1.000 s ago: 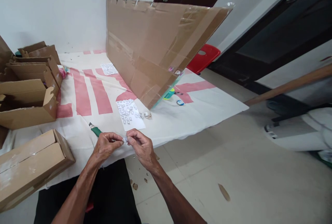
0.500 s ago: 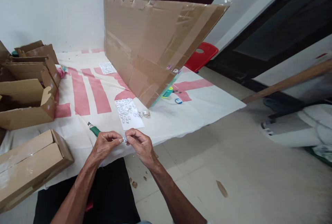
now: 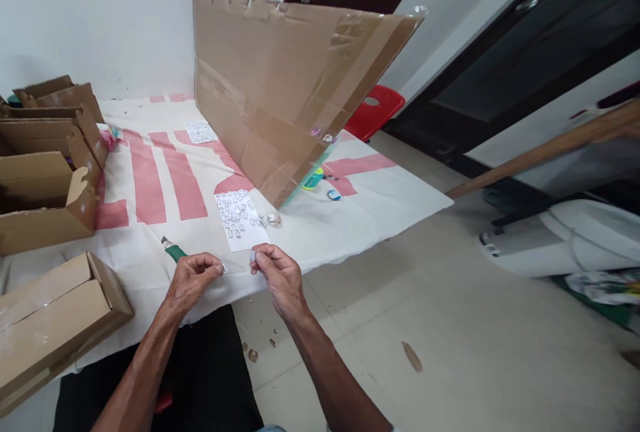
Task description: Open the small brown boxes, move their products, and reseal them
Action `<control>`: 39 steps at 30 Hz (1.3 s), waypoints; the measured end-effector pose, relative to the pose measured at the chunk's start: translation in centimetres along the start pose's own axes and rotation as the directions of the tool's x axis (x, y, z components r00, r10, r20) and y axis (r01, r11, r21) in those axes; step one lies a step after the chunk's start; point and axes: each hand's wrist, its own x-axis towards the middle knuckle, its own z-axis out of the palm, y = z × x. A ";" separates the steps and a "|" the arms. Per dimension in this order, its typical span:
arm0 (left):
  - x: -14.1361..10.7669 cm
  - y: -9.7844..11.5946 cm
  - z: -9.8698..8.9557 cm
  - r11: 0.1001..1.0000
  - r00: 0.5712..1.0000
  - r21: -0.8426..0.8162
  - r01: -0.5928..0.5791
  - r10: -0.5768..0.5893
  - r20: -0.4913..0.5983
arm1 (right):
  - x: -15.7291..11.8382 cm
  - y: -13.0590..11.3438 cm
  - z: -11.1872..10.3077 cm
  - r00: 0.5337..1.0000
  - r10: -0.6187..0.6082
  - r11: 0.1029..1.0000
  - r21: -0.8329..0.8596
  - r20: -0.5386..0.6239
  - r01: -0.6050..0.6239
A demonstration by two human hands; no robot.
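At the near edge of the cloth-covered bench (image 3: 370, 215), holding a small whitish piece (image 3: 253, 255) in the right hand (image 3: 283, 279), with the grip pinched between thumb and forefinger. Pinching likewise with the left hand (image 3: 193, 279), apart from the right, on a pale scrap (image 3: 224, 269) too tiny to identify. Has a green-handled cutter (image 3: 175, 252) just beyond the left hand, and a white sheet (image 3: 249, 241) with small outlined marks near the right. At left, has a row of open cardboard boxes (image 3: 40, 227); cannot make out contents in shadow, apart from a speck of purple. Nearer, has a closed cardboard box (image 3: 55, 305), with contents hidden. Beyond the sheet, faces a big cardboard panel (image 3: 280, 99) standing on edge. On the floor at far right, has a white bucket (image 3: 595, 242); cannot see into it.
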 end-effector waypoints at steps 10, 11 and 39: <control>0.2 0.3 -1.0 1.000 0.999 0.025 0.000 0.002 -0.051 | 6.2 2.1 -3.2 0.987 -0.159 0.878 -0.460 -0.011 0.136; 0.2 0.3 -1.0 1.000 0.999 0.024 -0.001 0.002 -0.051 | 6.7 2.4 -3.1 0.986 -0.164 0.866 -0.480 -0.003 0.143; 0.1 -0.2 -0.8 0.998 0.999 -0.042 0.049 -0.049 -0.018 | 8.6 4.8 -1.8 0.985 -0.150 0.536 -0.830 0.083 0.152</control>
